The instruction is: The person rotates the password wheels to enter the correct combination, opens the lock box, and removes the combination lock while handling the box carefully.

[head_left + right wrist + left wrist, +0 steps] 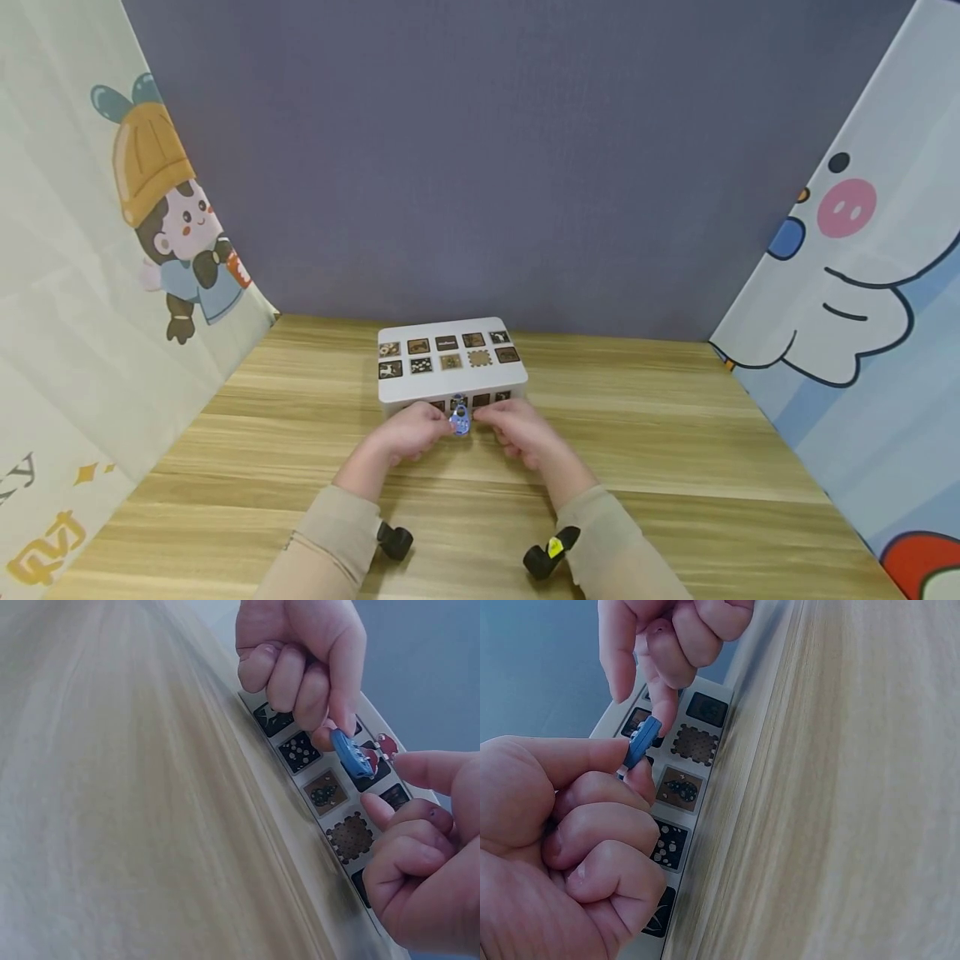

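Note:
A blue combination padlock [461, 422] hangs at the front clasp of a white box [442, 384] decorated with small square pictures. The thumb and index finger of my left hand [415, 431] pinch the padlock's left side, with the other fingers curled under. On the other side is my right hand [522, 428], close to the padlock but holding nothing. In the right wrist view its index finger and thumb are spread apart beside the padlock [354, 756], and the remaining fingers are loosely bent. Number dials show along the padlock's edge there. The lid of the box is down.
The box stands on a wood-grain table [637, 425], near a grey-purple back panel [487, 167]. Cartoon-printed cloths hang at the left [67, 275] and right [885, 333] sides. Black wrist cameras sit on both sleeves.

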The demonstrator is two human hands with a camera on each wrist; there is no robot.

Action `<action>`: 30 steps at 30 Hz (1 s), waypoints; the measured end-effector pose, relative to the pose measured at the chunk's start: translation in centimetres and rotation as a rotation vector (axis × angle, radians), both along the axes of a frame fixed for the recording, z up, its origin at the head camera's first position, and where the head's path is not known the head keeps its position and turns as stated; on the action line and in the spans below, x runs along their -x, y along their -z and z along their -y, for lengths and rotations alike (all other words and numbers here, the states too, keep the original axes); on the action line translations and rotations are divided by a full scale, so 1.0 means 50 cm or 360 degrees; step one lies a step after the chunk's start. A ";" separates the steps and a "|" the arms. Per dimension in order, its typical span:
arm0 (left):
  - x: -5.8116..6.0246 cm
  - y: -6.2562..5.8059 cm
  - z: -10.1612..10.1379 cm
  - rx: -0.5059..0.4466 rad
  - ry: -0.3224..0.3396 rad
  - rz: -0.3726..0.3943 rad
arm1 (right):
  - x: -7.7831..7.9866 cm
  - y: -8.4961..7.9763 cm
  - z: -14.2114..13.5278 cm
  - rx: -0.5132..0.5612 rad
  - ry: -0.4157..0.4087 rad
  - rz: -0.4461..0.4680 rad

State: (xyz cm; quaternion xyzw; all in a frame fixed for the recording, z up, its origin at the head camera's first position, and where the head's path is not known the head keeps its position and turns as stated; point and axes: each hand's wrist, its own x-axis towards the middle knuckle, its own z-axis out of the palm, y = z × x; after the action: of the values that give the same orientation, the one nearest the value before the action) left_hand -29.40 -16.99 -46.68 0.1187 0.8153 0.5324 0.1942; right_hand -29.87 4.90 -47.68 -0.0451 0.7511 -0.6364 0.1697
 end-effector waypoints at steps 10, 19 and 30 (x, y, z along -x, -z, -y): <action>0.002 0.001 0.000 -0.0020 0.0008 0.0015 | -0.007 0.009 0.012 0.0007 -0.0084 -0.0051; 0.001 -0.001 0.001 -0.0039 0.0009 0.0030 | -0.011 0.014 0.023 0.0007 -0.0100 -0.0039; 0.002 0.004 0.000 -0.0036 -0.0001 0.0025 | -0.015 0.016 0.030 0.0045 -0.0066 0.0032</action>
State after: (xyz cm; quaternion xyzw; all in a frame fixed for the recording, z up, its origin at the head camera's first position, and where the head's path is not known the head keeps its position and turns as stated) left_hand -29.51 -16.97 -46.89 0.1165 0.8077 0.5426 0.1990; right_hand -29.12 3.42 -48.48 -0.0566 0.7392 -0.6437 0.1896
